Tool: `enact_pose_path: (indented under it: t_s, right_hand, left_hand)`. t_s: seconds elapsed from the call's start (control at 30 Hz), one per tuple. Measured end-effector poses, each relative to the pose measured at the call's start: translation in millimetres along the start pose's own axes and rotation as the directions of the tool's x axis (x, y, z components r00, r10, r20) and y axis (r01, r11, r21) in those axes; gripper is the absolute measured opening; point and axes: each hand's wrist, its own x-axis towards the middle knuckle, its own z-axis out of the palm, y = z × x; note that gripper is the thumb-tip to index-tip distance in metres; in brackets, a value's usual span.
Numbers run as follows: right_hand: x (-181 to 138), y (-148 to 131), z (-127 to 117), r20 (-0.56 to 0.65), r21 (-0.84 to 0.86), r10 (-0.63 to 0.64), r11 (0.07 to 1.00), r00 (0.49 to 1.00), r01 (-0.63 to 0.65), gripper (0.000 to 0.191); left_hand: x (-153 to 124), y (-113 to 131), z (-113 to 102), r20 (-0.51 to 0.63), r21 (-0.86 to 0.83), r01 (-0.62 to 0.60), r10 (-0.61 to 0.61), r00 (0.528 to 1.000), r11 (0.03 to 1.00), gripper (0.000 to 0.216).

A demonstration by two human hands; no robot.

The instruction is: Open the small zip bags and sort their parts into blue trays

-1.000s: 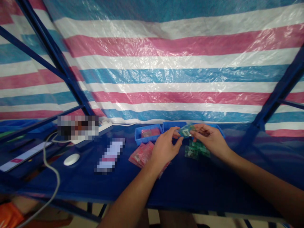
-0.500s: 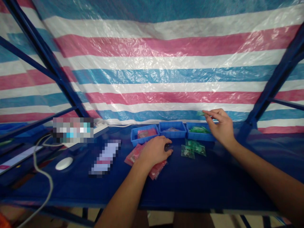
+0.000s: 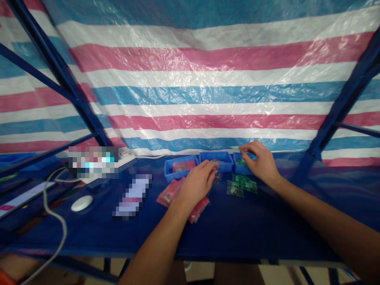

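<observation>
Right hand (image 3: 263, 164) dropped from up near tarp half a sec back, now sat over right blue bin (image 3: 241, 168), fingertips pinched on small green packet (image 3: 242, 162) at bin's mouth. Left hand (image 3: 197, 182) slid forward off red packets (image 3: 184, 194), fingers loosely curled by small clear packet (image 3: 218, 177) in front of middle bin (image 3: 216, 160); couldn't tell if actually gripping it. Loose green packets (image 3: 242, 185) lay between hands, just below right one. Packet contents too blurry to make out.
</observation>
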Motion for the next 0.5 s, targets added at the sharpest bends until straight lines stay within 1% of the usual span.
enact_pose_path:
  t_s: [0.1,0.2,0.27,0.37,0.4,0.43,0.5]
  right_hand:
    - [2,-5,0,-0.002,-0.002,-0.027,1.0,1.0,0.027,0.018]
    - [0,2,-5,0.005,-0.086,-0.058,0.995,0.998,0.058,0.023]
    - [-5,12,-10,0.066,-0.16,-0.057,0.985,0.996,0.067,0.025]
    - [-14,24,-14,0.27,-0.222,-0.035,0.97,0.962,0.097,0.028]
    - [-15,24,-15,0.31,-0.225,-0.026,0.969,0.95,0.1,0.031]
    - [-17,22,-16,0.322,-0.217,-0.021,0.972,0.947,0.095,0.033]
    - [-18,12,-16,0.278,-0.168,-0.022,0.983,0.96,0.071,0.034]
  left_hand:
    - [1,4,3,-0.061,-0.088,0.022,-0.028,0.998,0.996,0.023]
    - [-1,5,7,-0.062,-0.217,0.092,-0.108,0.992,0.972,0.025]
    - [-2,4,9,-0.07,-0.281,0.124,-0.149,0.986,0.952,0.026]
    - [-2,2,12,-0.095,-0.341,0.146,-0.188,0.978,0.929,0.026]
    - [-1,1,13,-0.1,-0.366,0.154,-0.203,0.974,0.918,0.026]
    - [0,1,15,-0.104,-0.396,0.161,-0.219,0.97,0.904,0.027]
    - [1,1,18,-0.109,-0.462,0.169,-0.245,0.963,0.871,0.028]
